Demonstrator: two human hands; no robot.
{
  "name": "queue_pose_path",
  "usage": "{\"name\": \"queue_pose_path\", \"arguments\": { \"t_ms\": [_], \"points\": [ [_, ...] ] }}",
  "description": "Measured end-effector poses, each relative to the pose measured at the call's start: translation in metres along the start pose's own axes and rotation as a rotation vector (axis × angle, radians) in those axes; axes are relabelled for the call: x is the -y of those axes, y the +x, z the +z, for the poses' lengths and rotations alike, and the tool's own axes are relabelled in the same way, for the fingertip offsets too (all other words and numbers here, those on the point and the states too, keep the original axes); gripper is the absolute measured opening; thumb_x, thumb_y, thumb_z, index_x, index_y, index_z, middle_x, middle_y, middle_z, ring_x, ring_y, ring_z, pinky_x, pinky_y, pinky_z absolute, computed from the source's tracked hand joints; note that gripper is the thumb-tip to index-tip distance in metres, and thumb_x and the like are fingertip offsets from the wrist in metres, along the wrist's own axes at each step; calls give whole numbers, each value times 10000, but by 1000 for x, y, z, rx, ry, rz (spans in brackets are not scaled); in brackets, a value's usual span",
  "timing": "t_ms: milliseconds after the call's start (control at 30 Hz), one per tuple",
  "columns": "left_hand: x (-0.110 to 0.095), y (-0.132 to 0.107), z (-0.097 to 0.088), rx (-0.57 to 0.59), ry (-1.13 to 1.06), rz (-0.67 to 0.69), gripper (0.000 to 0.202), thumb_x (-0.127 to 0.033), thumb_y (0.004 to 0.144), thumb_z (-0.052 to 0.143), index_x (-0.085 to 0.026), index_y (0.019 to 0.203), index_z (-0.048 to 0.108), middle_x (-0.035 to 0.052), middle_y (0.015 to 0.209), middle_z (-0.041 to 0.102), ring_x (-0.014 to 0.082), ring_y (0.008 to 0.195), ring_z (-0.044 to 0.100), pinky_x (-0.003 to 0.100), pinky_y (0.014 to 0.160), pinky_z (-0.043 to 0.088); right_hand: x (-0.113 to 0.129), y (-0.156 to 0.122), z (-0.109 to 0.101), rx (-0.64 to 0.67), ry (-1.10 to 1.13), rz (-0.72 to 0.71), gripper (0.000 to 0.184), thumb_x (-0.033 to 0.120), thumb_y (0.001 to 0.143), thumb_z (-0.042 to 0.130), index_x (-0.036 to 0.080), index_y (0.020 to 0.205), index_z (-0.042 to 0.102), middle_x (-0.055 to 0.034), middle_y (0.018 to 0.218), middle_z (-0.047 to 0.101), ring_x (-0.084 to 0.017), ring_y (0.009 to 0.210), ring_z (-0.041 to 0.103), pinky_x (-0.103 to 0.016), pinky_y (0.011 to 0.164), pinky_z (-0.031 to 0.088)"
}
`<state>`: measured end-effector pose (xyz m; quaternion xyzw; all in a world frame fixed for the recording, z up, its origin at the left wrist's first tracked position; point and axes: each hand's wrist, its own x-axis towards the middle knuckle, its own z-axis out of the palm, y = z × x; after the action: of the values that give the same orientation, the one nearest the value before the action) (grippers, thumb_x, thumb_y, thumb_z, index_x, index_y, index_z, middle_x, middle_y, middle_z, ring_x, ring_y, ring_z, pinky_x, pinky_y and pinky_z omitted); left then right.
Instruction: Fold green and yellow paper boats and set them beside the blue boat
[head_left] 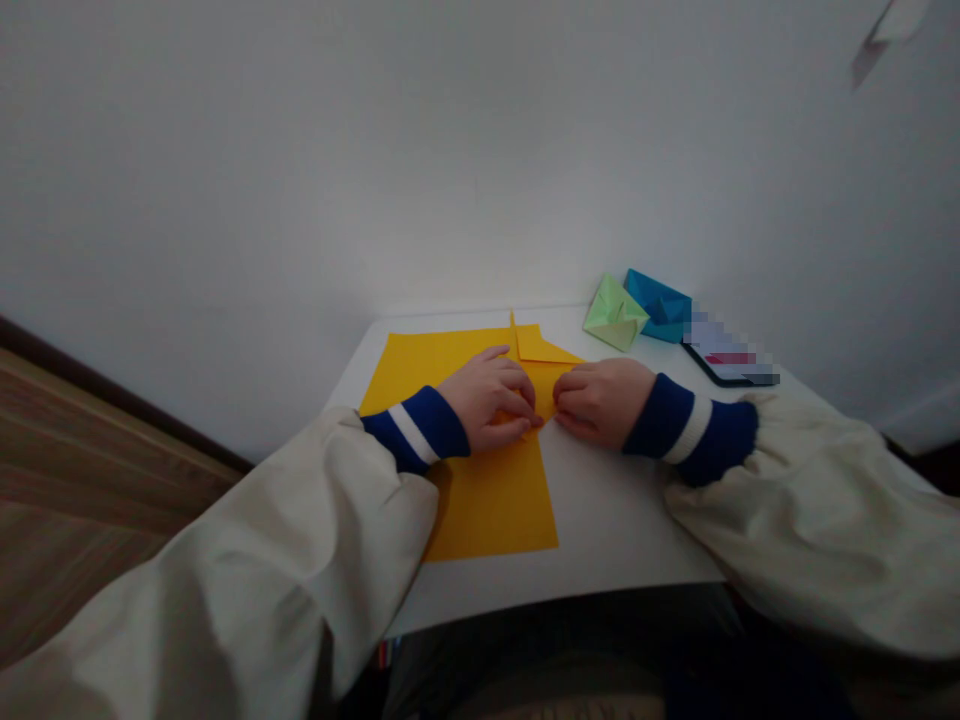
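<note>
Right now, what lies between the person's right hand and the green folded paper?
Only bare white table, as the head view shows: nothing lies between the right hand and the green folded paper.

On my feed both arms wear loose, puffy cream sleeves: left sleeve (225, 560), right sleeve (825, 520), gathered at the wrist. Each ends in a snug navy cuff, left cuff (416, 428) and right cuff (690, 428), crossed by one white stripe. Left hand (491, 398) and right hand (600, 400) are bare.
</note>
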<state>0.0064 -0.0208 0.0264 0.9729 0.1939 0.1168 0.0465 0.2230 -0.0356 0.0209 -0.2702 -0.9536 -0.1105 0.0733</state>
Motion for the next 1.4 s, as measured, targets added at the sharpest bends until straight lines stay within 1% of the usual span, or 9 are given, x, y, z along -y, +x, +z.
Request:
{"name": "queue_pose_path", "arguments": {
  "t_ms": [133,200,300,500,933,1067,1167,1300,1400],
  "points": [
    [3,3,0,-10,27,7,178,-264,788,518,-244,818,692,12,908,642,189,932,547,493,1030,190,9,5,-2,-27,-36,-156,254,241,856,428,167,781,659,-66,829,660,-151,686,561,-292,575,351],
    [3,3,0,-13,33,5,172,-259,784,516,-236,795,686,11,914,644,189,934,547,491,1034,185,10,6,-1,-59,-4,-179,244,238,854,433,171,791,659,-62,831,659,-147,698,560,-290,587,357],
    [3,2,1,-2,22,-6,174,-269,790,517,-244,808,688,8,911,648,189,936,547,481,1037,177,7,3,0,-88,91,-127,232,259,851,447,186,827,665,-50,848,664,-137,718,567,-273,607,377],
    [1,0,0,5,-37,37,213,-328,828,498,-273,818,703,2,891,663,193,965,545,468,1039,161,-3,1,2,-19,123,26,285,294,838,450,162,722,674,-67,790,659,-143,683,571,-269,599,404],
    [0,1,1,-14,-163,70,198,-313,825,528,-271,737,700,-21,915,682,212,1085,492,473,1061,152,-6,1,5,-50,179,-7,261,258,834,448,163,729,668,-63,763,642,-140,688,557,-275,655,427],
    [4,2,5,-186,-147,72,209,-281,813,490,-234,825,693,35,1027,636,233,1148,440,441,1032,276,-6,1,7,-59,180,-18,236,244,828,450,165,749,657,-62,777,633,-141,699,547,-281,661,422],
    [8,1,8,-321,-98,43,280,-193,818,406,-198,954,651,74,1149,570,225,1144,448,458,1031,294,-5,0,8,-63,155,-3,219,246,830,451,165,778,648,-58,790,629,-149,710,551,-284,649,419],
    [14,-1,16,-331,-45,-37,387,-82,717,431,-185,1055,587,102,1256,484,242,1180,422,491,1010,321,-6,-1,9,-79,144,-48,240,284,878,436,210,906,662,-48,857,642,-156,766,566,-293,665,431],
    [15,-1,23,-285,-26,-87,456,-70,694,467,-174,1130,546,128,1314,420,269,1231,374,496,1014,328,-7,1,10,-105,178,-91,235,252,880,443,223,920,673,-48,876,648,-155,810,573,-302,712,453]
  ]
}}
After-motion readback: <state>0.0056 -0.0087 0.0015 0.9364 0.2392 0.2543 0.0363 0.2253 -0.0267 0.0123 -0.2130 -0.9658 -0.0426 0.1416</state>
